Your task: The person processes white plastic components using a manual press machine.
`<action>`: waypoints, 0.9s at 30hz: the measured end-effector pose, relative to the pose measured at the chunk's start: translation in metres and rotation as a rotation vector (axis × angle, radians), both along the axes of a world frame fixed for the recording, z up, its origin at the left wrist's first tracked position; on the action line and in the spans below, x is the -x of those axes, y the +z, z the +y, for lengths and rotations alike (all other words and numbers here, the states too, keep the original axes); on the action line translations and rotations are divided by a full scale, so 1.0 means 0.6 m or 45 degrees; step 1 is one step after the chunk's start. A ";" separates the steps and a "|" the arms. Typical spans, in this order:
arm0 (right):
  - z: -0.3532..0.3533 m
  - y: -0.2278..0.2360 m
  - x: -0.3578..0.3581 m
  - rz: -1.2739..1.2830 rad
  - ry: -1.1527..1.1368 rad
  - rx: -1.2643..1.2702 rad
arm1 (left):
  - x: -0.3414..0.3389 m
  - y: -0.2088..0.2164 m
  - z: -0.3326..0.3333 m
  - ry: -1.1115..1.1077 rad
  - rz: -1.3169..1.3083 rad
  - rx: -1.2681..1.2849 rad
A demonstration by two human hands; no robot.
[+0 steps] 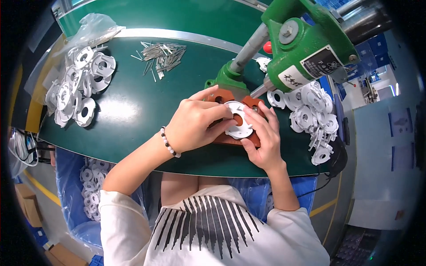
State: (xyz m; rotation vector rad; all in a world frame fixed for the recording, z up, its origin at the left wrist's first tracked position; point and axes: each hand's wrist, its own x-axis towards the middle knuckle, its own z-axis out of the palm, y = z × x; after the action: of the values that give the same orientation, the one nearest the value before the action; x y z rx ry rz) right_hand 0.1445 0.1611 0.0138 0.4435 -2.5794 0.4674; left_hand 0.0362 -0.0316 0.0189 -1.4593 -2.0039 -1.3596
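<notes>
A white round plastic part (239,128) with a centre hole lies on an orange-brown fixture block (224,96) under a green hand press (306,44). My left hand (195,124) covers the part's left side, fingertips pressing on its rim. My right hand (264,137) holds the part's right edge and the block's near corner. Both hands touch the same part. A bead bracelet is on my left wrist.
A heap of white plastic parts (80,84) lies at the left of the green table (133,111), another heap (313,115) at the right. Thin metal pins (162,55) are scattered at the back. A blue bin (84,186) with more parts stands below the table edge.
</notes>
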 end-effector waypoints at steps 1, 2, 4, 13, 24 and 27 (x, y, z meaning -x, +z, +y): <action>-0.002 0.001 0.001 0.001 -0.017 0.020 | 0.002 -0.001 -0.002 -0.015 -0.036 0.022; -0.003 0.001 0.003 0.019 -0.022 0.050 | 0.003 -0.002 -0.002 -0.030 -0.074 0.043; -0.005 0.001 0.007 0.035 0.003 0.151 | 0.004 -0.005 -0.003 -0.030 -0.127 0.047; 0.006 0.002 0.001 -0.007 0.054 0.247 | 0.007 -0.008 0.007 -0.082 -0.121 0.051; 0.022 0.012 0.011 -0.260 0.090 0.479 | 0.004 -0.014 0.007 0.032 0.085 0.023; 0.029 0.017 0.014 -0.358 0.121 0.589 | 0.008 -0.015 0.005 -0.030 0.038 0.054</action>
State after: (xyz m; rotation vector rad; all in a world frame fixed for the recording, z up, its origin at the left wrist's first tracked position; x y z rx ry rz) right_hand 0.1361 0.1785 0.0237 0.3541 -2.5977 1.2015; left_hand 0.0316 -0.0288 0.0099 -1.5176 -2.0148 -1.3048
